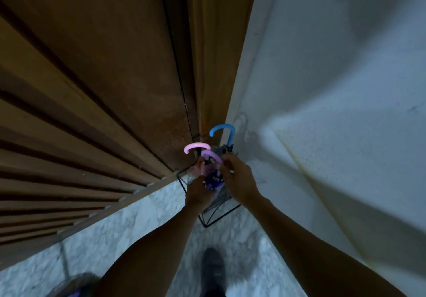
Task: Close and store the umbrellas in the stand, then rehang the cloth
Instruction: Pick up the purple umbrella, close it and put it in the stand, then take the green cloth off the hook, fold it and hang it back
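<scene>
A black wire umbrella stand [214,220] sits in the corner between the wooden door and the white wall. Three closed umbrellas stand in it: one with a blue hooked handle [222,129], one with a pink handle [196,147], and one with a purple handle [212,156] and purple patterned canopy [214,179]. My left hand [198,193] grips the folded purple canopy from below. My right hand [237,179] holds the same umbrella just under its handle. No cloth is recognisable.
A slatted wooden door [92,112] fills the left side and a white wall [334,89] the right. The floor is pale marble [143,223]. My dark shoe [213,269] stands just behind the stand. A dark object with purple on it [73,287] lies at the bottom left.
</scene>
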